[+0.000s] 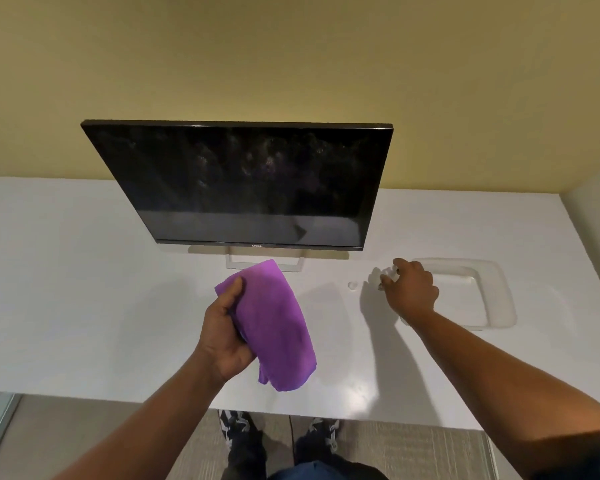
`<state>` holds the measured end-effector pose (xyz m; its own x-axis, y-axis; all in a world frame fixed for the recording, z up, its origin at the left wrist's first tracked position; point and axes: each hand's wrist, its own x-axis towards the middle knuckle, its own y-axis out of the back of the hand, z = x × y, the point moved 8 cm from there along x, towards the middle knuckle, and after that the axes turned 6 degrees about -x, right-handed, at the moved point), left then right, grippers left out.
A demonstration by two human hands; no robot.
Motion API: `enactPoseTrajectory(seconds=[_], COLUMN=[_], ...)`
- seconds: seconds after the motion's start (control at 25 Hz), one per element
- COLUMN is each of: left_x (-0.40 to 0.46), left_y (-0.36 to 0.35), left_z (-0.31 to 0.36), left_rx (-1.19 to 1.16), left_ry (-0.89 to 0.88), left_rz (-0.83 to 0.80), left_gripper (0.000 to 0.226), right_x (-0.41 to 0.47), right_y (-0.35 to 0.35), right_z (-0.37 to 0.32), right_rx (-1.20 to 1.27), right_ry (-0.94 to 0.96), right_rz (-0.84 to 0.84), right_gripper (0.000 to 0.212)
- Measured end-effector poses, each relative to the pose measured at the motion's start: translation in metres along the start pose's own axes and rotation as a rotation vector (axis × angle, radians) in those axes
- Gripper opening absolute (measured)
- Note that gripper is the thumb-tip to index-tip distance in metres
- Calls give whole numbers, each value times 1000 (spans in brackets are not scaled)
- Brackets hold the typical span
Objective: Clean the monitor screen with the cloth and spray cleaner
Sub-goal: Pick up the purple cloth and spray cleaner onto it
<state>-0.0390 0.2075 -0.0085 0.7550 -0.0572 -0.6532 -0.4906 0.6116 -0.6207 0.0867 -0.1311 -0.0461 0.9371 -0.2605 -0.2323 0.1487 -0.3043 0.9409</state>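
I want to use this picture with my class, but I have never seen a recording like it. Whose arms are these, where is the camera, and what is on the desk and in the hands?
There is no machine here: a person wears one wide-angle camera on the head, looking down, so you see their own arms and, at the bottom, their shoes. A dark monitor, its screen speckled with fine droplets or dust, stands on a white desk. The left hand holds a purple cloth. The right hand grips a small clear spray bottle, mostly hidden by its fingers. A small clear cap lies beside it, and a white tray sits to the right.
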Motion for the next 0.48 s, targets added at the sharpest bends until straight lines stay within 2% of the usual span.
enactPoseTrajectory(seconds=[0.32, 0.4, 0.48], left_x=[-4, -3, -1], left_y=[9, 7, 5], left_z=[11, 13, 14], left_rx=[-3, -2, -6], left_ry=[-72, -74, -68], left_rz=[50, 54, 53], left_gripper=[35, 33, 33], right_x=[-1, -10, -22], right_y=[3, 12, 25], right_z=[2, 2, -3], right_rx=[37, 125, 312], right_ry=[30, 45, 99], right_rz=[64, 135, 223], right_gripper=[15, 14, 13])
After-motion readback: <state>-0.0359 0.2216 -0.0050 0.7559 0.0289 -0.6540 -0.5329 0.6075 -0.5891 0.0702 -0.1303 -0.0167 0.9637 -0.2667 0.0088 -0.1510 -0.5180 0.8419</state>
